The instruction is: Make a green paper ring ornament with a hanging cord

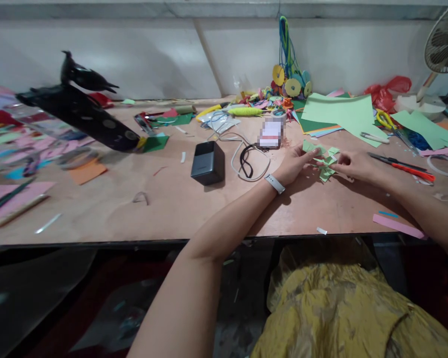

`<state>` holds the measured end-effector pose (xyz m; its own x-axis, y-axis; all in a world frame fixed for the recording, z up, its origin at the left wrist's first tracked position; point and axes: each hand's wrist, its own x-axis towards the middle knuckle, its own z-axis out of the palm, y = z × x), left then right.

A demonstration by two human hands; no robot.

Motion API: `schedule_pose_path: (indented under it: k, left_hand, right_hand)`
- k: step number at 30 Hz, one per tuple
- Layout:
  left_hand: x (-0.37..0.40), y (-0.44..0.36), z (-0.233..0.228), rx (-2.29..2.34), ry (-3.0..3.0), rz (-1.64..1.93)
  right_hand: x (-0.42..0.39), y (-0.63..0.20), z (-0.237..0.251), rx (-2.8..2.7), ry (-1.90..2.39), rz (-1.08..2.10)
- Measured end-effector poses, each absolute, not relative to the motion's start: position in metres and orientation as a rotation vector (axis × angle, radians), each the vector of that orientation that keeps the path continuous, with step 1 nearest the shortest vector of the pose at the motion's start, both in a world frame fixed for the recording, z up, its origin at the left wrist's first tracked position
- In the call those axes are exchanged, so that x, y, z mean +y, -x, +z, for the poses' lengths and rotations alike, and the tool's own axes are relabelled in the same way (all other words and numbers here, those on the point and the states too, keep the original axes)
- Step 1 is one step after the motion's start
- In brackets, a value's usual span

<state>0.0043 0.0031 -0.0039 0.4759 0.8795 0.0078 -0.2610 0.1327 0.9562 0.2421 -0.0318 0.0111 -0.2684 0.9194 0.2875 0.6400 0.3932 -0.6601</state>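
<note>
Above the table's right half, my left hand point(294, 163) pinches a light-green folded paper piece point(325, 175) with several flaps sticking out. My right hand point(355, 166) is curled with its fingertips on the right side of the same paper piece; part of the grip is hidden. Just beyond my left hand lies a phone point(271, 134) with a blurred screen. A cutter with a red-orange handle point(410, 168) rests to the right of my right hand. Sheets of light-green paper point(339, 112) are stacked behind both hands.
A dark power bank point(208, 162) and a white cable point(234, 171) lie left of my hands. Yellow-handled scissors point(385, 120) and a fan point(446, 42) are at the right. A black bird figure point(87, 77) and paper scraps occupy the left. A pink strip point(397, 226) lies near the front edge.
</note>
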Motion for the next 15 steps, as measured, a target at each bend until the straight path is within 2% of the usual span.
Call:
schedule_pose_path:
  k: [4, 8, 15]
  left_hand:
    - [0.003, -0.004, -0.005, 0.694, -1.148, 0.915]
    - [0.000, -0.004, -0.004, 0.648, -1.209, 0.964]
    - [0.001, -0.001, -0.004, 0.553, -1.205, 0.867]
  right_hand:
    - [-0.035, -0.238, 0.011, -2.052, 1.302, 0.779]
    - [-0.034, -0.238, 0.018, -1.802, 1.332, 1.051]
    - [-0.024, -0.242, 0.027, -1.643, 1.242, 1.268]
